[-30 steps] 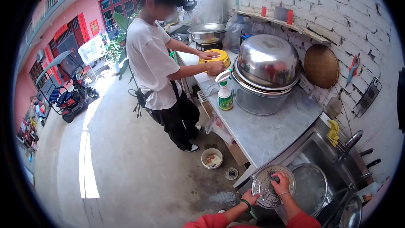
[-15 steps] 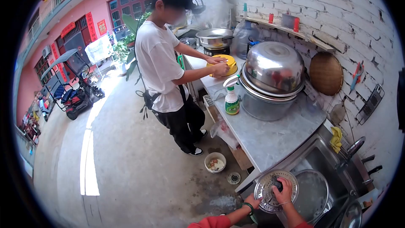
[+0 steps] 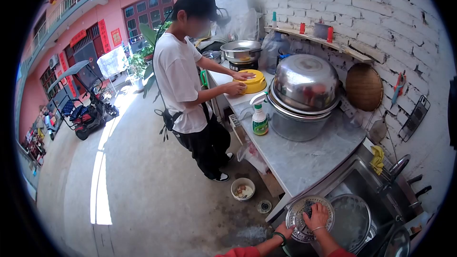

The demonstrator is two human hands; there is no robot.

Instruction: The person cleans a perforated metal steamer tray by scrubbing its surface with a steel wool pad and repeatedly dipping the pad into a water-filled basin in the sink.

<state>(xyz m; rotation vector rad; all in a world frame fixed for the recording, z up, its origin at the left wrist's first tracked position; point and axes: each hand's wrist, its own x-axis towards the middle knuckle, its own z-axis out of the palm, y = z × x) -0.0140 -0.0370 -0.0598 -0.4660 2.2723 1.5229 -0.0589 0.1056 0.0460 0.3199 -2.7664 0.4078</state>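
At the bottom of the view, my left hand (image 3: 285, 231) grips the near left rim of a round, perforated metal steamer rack (image 3: 296, 208). My right hand (image 3: 318, 216) is closed over a dark scouring pad (image 3: 308, 206) and presses it against the rack's surface. The pad is partly covered by my fingers. Just right of the rack, a large round metal basin (image 3: 351, 215) sits at the sink (image 3: 360, 173).
A co-worker (image 3: 178, 66) stands at the counter (image 3: 304, 164), both hands on a yellow basin (image 3: 255, 84). Stacked metal pots (image 3: 304, 83) and a spray bottle (image 3: 260, 120) are on the counter. A white bucket (image 3: 243, 189) stands on the floor.
My right hand and the scouring pad have shifted slightly over the rack, while my left hand still grips its rim. The co-worker's hands have moved a little on the yellow basin.
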